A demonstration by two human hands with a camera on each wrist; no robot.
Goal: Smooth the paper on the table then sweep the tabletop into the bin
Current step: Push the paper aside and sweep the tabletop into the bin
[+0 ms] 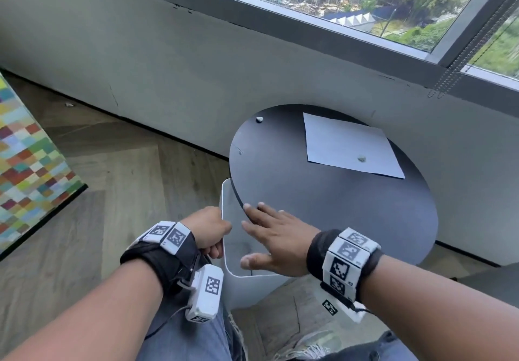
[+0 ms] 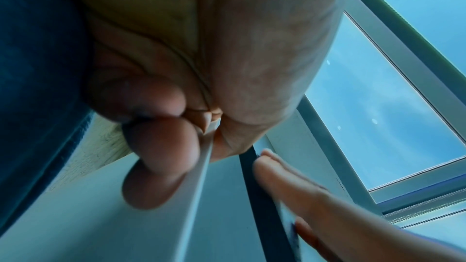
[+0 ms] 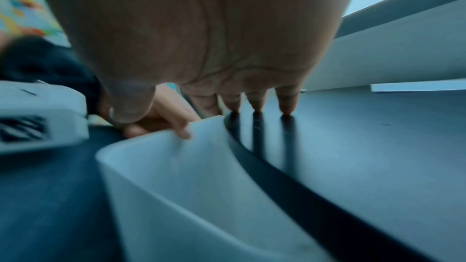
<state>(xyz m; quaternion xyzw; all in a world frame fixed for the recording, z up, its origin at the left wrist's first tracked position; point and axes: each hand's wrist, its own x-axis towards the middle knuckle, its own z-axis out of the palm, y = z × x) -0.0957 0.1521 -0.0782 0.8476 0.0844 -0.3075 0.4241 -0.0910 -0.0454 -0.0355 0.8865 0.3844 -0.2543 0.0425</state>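
A flat white sheet of paper [image 1: 351,146] lies on the far right part of the round black table [image 1: 351,214], with a small grey crumb [image 1: 361,159] on it. Another crumb [image 1: 259,119] sits near the table's far left edge. A white bin [image 1: 241,290] [image 3: 176,186] is tucked under the table's near left edge. My left hand [image 1: 209,230] [image 2: 176,136] grips the bin's left rim [image 2: 201,176]. My right hand [image 1: 269,237] [image 3: 257,97] is flat with straight fingers; its fingertips [image 3: 286,111] touch the table's edge above the bin.
A grey wall and window frame [image 1: 309,23] stand just behind the table. A colourful checkered block [image 1: 25,164] sits on the wooden floor [image 1: 126,178] to the left. My knees in jeans [image 1: 191,338] are below the hands.
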